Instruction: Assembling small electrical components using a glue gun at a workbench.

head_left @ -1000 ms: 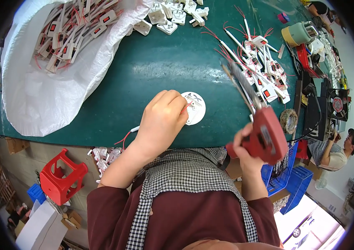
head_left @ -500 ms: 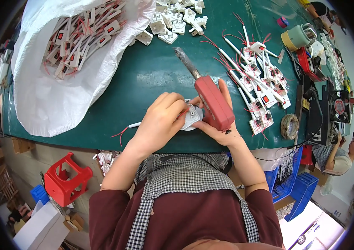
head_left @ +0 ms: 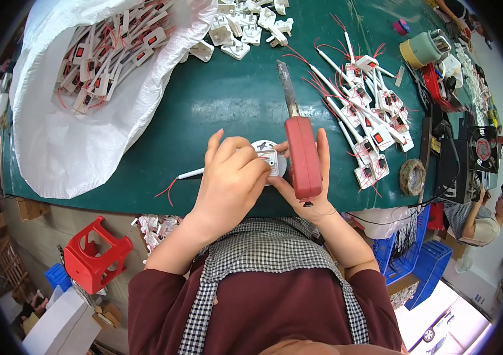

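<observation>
My right hand [head_left: 313, 204] holds a red-handled soldering gun [head_left: 303, 157], its long dark metal tip pointing away from me over the table. Its thumb and a fingertip also reach to a small white plastic switch housing [head_left: 273, 158]. My left hand [head_left: 232, 186] is closed in a pinch on the left side of that housing, index finger raised. A white tube [head_left: 190, 174] with red wires sticks out to the left from behind this hand. Under the housing lies a round whitish disc [head_left: 261, 145] with a dark mark. The pinching fingertips are partly hidden.
On the green table [head_left: 216, 112], a large white sack [head_left: 44, 148] holds many wired switch pieces. White plastic parts [head_left: 237, 47] lie at the back, wired switch assemblies [head_left: 376, 118] to the right. Farther right are a tape roll [head_left: 411, 177] and a green cup [head_left: 420, 52]. A co-worker sits at right.
The soldering gun has swung more upright, its tip shifting right. My left hand has moved slightly, its index finger lifting, and the housing has turned, exposing more of the disc.
</observation>
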Available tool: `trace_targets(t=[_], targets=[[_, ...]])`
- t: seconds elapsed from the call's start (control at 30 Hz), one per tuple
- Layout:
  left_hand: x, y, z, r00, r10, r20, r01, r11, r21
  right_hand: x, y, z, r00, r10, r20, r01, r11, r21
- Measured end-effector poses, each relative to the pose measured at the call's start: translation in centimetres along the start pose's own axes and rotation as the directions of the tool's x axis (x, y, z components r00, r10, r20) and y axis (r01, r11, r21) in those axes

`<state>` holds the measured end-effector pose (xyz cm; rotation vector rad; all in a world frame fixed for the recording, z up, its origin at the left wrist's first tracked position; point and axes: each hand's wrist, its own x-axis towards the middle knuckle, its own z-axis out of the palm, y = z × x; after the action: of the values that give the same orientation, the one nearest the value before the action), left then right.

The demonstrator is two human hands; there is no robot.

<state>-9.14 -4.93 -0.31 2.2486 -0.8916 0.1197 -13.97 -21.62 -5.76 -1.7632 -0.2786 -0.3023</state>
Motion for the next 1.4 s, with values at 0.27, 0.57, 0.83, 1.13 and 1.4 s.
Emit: trace_targets(t=[0.27,0.57,0.83,1.13,1.4], targets=[[-0.1,-0.6,0.6,0.976,-0.216,-0.007,0.205,0.937,-0.283,-4.1,-3.3,-4.0,0.967,0.238,-0.092,-0.244,0.968,-0.065],[-0.6,-1.0,1.4,0.947,-0.321,0.015,0.3,0.869,-0.393,-8.4,-9.8,-8.2,0.85,0.526,-0.027,-0.506,0.831,0.231],[-1.0,-0.8,2.0,0.938,-0.34,-0.073,0.283,0.868,-0.407,-10.3,-9.6,-10.0,0.826,0.561,0.049,-0.551,0.824,-0.134],[-1.0,-1.0,1.7,0.937,-0.349,-0.021,0.304,0.841,-0.447,-11.2,-9.4,-10.8,0.747,0.662,0.064,-0.64,0.742,-0.201],[-0.9,-1.1,1.5,0.938,-0.346,-0.005,0.305,0.834,-0.46,-11.3,-9.1,-10.5,0.735,0.668,0.114,-0.662,0.744,-0.089]])
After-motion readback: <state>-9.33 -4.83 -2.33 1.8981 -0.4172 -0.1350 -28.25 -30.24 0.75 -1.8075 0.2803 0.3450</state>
